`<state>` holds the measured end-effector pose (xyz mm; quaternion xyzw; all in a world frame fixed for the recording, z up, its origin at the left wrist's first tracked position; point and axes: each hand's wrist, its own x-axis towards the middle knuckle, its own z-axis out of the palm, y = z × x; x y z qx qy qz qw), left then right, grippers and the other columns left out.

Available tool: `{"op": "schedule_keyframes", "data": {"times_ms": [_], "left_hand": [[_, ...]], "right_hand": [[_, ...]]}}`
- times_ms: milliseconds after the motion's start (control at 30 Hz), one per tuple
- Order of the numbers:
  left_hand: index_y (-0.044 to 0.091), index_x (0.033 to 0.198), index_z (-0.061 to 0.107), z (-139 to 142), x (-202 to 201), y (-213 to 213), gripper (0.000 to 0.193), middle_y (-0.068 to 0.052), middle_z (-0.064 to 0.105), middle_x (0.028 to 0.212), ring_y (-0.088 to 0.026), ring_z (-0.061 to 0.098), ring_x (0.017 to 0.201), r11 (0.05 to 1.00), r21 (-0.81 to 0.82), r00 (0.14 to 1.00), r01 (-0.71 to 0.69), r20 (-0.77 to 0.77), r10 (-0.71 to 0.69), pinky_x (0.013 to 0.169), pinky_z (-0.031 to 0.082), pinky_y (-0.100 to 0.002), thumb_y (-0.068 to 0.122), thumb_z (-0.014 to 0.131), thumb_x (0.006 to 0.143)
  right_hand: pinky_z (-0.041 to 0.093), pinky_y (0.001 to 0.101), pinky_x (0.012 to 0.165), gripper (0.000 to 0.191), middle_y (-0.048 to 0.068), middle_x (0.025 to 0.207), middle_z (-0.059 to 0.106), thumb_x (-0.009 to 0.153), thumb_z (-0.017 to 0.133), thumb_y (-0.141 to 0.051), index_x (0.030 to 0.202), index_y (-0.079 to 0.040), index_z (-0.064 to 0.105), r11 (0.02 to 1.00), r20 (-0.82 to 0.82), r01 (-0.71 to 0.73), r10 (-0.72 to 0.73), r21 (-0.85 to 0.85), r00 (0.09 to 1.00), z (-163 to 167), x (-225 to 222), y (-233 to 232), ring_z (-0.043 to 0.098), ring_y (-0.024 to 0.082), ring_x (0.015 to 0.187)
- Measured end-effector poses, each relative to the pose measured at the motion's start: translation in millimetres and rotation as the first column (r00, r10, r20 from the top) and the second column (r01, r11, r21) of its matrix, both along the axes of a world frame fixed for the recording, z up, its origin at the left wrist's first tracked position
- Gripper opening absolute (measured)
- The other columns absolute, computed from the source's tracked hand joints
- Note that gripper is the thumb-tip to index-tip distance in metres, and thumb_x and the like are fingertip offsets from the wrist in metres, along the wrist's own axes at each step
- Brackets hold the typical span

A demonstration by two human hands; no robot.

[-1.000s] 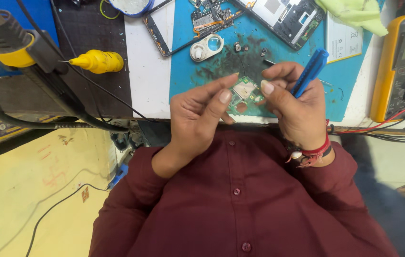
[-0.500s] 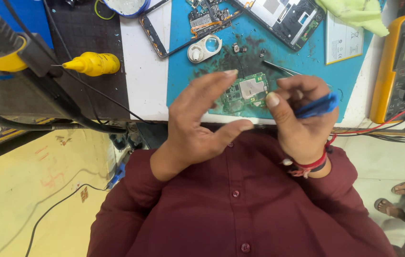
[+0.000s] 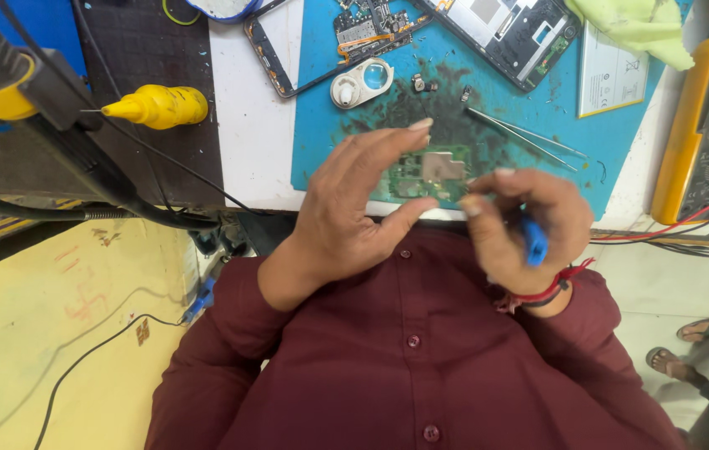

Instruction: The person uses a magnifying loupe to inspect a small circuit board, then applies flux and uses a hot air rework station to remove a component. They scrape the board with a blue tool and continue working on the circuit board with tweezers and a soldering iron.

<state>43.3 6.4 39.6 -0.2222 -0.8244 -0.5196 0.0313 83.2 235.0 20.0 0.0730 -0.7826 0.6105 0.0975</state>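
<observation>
Fingers of the left hand (image 3: 354, 208) spread wide and curved, holding nothing, palm turned toward a small green circuit board (image 3: 428, 173) with a dull metal shield that lies flat on the smudged blue rubber mat (image 3: 321, 108). Right hand (image 3: 521, 229) is curled tight round a glossy blue plastic tool (image 3: 534, 242). Thin steel tweezers (image 3: 525, 137) lie on the mat beyond, apart from both hands

A circuit board (image 3: 429, 173) lies on the mat (image 3: 321, 142), tweezers (image 3: 521, 137) to its right, loupe (image 3: 361, 83) behind.
</observation>
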Motion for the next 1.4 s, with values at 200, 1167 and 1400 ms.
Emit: {"op": "schedule_keyframes", "data": {"times_ms": [200,1167,1400], "left_hand": [[0.008,0.153,0.041,-26.4,-2.4,-3.1,0.073,-0.009,0.062,0.132,-0.028,0.059,0.121,0.963,-0.254,0.990,-0.092,-0.128,0.061,0.107,0.043,-0.042,0.023,0.086,0.096],[0.009,0.129,0.069,-45.0,6.2,-4.5,0.037,-0.004,0.067,0.128,-0.023,0.057,0.112,0.913,-0.369,0.968,-0.177,-0.232,0.094,0.096,0.043,-0.040,0.031,0.079,0.102],[0.008,0.123,0.073,-46.8,5.8,-5.4,0.032,-0.005,0.066,0.129,-0.025,0.057,0.111,0.917,-0.357,0.964,-0.175,-0.252,0.086,0.095,0.043,-0.040,0.032,0.079,0.102]], "right_hand": [[0.051,0.0246,0.073,0.058,0.011,0.102,0.068,0.119,0.038,-0.052,0.112,-0.001,0.066,0.967,-0.060,0.256,-0.255,0.005,0.965,-8.4,-14.1,19.8,0.062,0.014,0.078],[0.052,0.0394,0.069,0.022,0.011,0.101,0.068,0.099,0.073,-0.006,0.121,-0.009,0.072,0.620,0.021,-0.095,0.126,0.779,0.992,41.9,-44.3,-32.2,0.068,0.031,0.084],[0.051,0.0380,0.066,0.028,0.007,0.103,0.068,0.097,0.074,-0.006,0.124,-0.014,0.074,0.510,-0.011,-0.066,0.146,0.858,0.989,42.0,-45.1,-43.1,0.067,0.027,0.081]]}}
